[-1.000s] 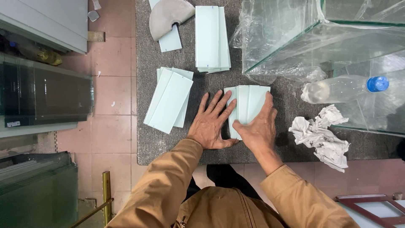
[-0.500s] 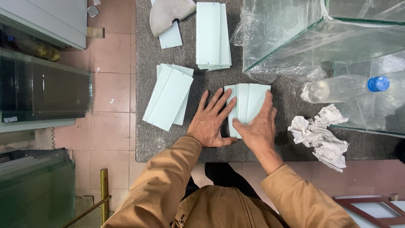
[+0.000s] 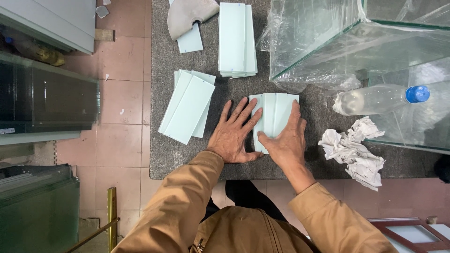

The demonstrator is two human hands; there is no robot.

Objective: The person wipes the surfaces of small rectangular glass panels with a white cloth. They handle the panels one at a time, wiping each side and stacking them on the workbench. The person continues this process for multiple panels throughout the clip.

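Now glass strips [image 3: 274,115] lie flat beneath both hands' fingers [image 3: 243,115].

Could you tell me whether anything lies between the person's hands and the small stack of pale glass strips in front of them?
Nothing visible does. The left hand lies flat on the grey mat with its fingertips against the stack of pale glass strips, and the right hand rests directly on the stack.

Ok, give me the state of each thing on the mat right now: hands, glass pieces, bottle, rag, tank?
left hand: flat, fingers spread, against the small stack
right hand: flat on the small stack
small stack of glass strips: lying flat, edges uneven
fanned glass strips: flat, askew
tall glass stack: flat, neat
bottle: on its side, capped
rag: crumpled
glass tank: plastic-wrapped
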